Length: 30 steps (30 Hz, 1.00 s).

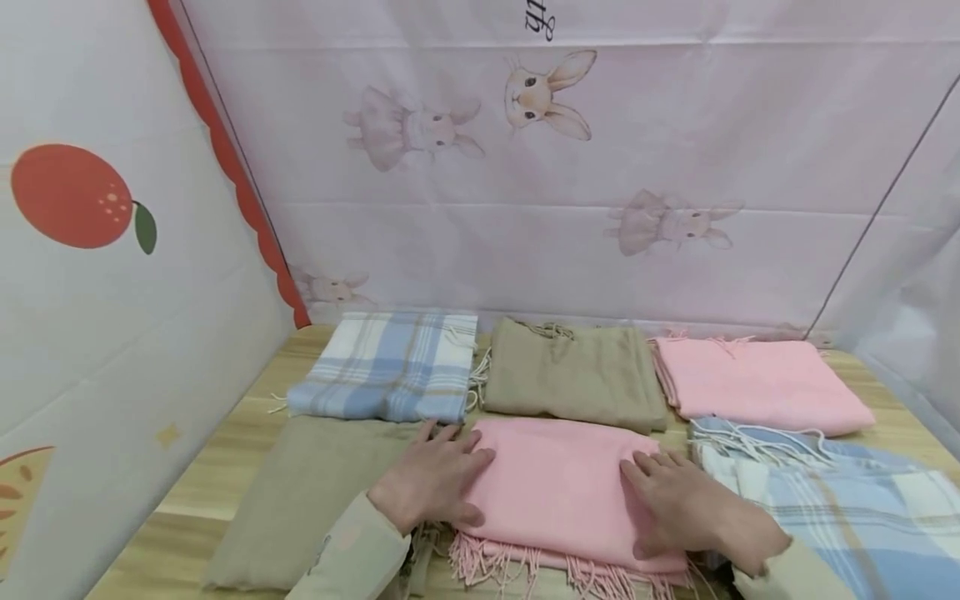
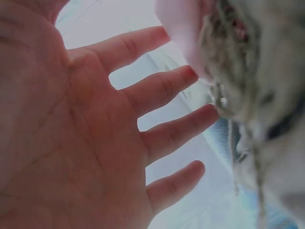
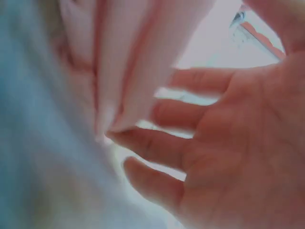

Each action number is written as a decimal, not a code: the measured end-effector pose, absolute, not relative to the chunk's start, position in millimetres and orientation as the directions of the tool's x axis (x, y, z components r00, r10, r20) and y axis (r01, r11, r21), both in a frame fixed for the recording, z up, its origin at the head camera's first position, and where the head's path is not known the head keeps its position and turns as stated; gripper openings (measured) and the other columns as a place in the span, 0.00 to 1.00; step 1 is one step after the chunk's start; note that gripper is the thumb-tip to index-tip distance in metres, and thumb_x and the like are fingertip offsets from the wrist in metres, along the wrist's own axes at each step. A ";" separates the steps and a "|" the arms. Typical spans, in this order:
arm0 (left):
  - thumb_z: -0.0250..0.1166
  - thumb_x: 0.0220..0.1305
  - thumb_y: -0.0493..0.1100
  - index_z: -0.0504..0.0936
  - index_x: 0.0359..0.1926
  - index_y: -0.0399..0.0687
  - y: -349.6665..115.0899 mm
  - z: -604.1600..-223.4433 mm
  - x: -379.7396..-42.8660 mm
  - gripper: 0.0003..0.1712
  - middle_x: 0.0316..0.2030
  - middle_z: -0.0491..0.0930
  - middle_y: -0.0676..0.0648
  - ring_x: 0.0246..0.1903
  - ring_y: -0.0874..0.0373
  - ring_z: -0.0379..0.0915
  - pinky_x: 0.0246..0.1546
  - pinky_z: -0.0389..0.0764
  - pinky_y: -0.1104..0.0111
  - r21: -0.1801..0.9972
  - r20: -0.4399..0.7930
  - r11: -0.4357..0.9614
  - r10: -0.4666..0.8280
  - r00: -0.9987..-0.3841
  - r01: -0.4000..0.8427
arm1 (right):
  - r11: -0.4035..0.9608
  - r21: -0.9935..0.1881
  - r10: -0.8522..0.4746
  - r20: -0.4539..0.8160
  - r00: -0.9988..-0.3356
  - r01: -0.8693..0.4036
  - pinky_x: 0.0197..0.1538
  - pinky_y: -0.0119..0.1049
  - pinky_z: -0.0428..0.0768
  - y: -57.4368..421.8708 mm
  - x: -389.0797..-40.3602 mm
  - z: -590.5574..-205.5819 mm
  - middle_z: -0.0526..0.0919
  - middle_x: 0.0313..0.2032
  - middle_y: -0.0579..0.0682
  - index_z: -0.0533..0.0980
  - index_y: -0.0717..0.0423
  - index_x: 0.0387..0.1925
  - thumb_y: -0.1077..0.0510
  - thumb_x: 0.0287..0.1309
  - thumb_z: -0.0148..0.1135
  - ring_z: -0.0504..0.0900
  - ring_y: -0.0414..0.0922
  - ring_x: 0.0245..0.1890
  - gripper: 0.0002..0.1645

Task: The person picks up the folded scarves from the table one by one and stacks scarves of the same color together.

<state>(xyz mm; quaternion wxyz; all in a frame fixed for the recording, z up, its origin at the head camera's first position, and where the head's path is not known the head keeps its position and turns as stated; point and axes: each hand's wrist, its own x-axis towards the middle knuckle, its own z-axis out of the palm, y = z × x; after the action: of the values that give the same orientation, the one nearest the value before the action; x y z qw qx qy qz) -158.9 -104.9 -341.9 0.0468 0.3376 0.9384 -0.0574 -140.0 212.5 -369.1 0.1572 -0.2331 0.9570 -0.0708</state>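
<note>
Touching a folded pink fringed scarf (image 1: 558, 483) at near centre with left hand (image 1: 433, 479) at its left edge and right hand (image 1: 675, 504) at its right, spreading the fingers of both wide. Including a khaki scarf (image 1: 315, 483) at near left, a blue-and-white plaid scarf (image 1: 862, 508) at near right and, left to right along the far side, another plaid scarf (image 1: 390, 367), another khaki scarf (image 1: 573, 375) and another pink scarf (image 1: 765, 383).

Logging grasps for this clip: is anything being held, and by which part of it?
Nothing appears gripped: the left hand and right hand, fingers spread, only touch the front pink cloth at its left and right sides.
</note>
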 end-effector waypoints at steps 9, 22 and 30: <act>0.68 0.60 0.69 0.82 0.60 0.55 -93.6 -326.2 -169.0 0.34 0.60 0.78 0.48 0.62 0.46 0.71 0.66 0.64 0.43 -0.065 -0.089 0.762 0.639 -0.764 0.645 | 0.857 -0.209 -0.502 -0.130 -0.855 -0.471 0.61 0.68 0.68 245.5 -153.9 -337.0 0.69 0.65 0.73 0.73 0.67 0.64 0.45 0.59 0.73 0.70 0.73 0.62 0.41; 0.64 0.65 0.68 0.77 0.68 0.56 -65.9 -318.8 -185.5 0.36 0.65 0.75 0.50 0.66 0.50 0.67 0.68 0.63 0.44 -0.079 -0.078 0.714 0.691 -0.719 0.695 | 0.881 -0.166 -0.459 -0.072 -0.886 -0.443 0.53 0.67 0.74 287.6 -176.1 -320.5 0.74 0.60 0.73 0.75 0.69 0.60 0.48 0.62 0.70 0.76 0.70 0.56 0.35; 0.55 0.71 0.70 0.76 0.69 0.55 -56.0 -315.4 -192.2 0.36 0.64 0.77 0.50 0.64 0.51 0.70 0.66 0.67 0.48 0.004 -0.018 0.707 0.708 -0.706 0.708 | 0.907 -0.133 -0.406 -0.014 -0.914 -0.400 0.53 0.69 0.72 303.9 -175.5 -320.2 0.71 0.60 0.77 0.74 0.72 0.60 0.49 0.61 0.71 0.72 0.74 0.58 0.35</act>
<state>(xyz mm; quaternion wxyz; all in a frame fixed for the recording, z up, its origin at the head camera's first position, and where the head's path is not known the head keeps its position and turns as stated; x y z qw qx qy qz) -192.2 -56.0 -315.4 0.0091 0.3830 0.9237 -0.0014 -175.5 303.9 -320.2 0.0209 -0.2065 0.9761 -0.0638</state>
